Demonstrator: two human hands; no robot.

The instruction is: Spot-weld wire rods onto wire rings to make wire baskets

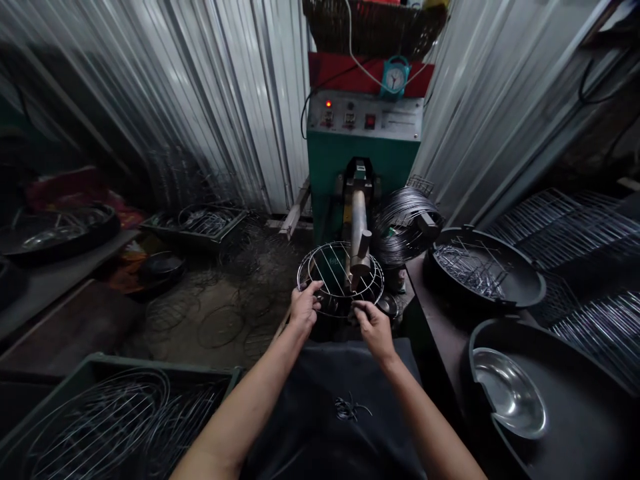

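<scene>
A round wire rack (327, 250) with parallel bars and a double rim sits at the head of a green spot-welding machine (320, 157). The machine's thick metal electrode arm (359, 220) comes down over the rack's right part. My left hand (305, 308) is closed on the rack's near left rim, thumb on top. My right hand (373, 325) pinches at the near right edge, below the electrode; whether it grips the rim or a small wire piece is too small to tell. Several short bent wires (350, 408) lie on the dark apron (325, 440) across my lap.
A wire coil (407, 223) hangs right of the electrode. On the right, a black pan (535, 283) holds cut wires; another pan (590, 400) holds a steel bowl (510, 393). Wire grids are stacked beyond. A green crate (95, 363) of wire racks stands at left.
</scene>
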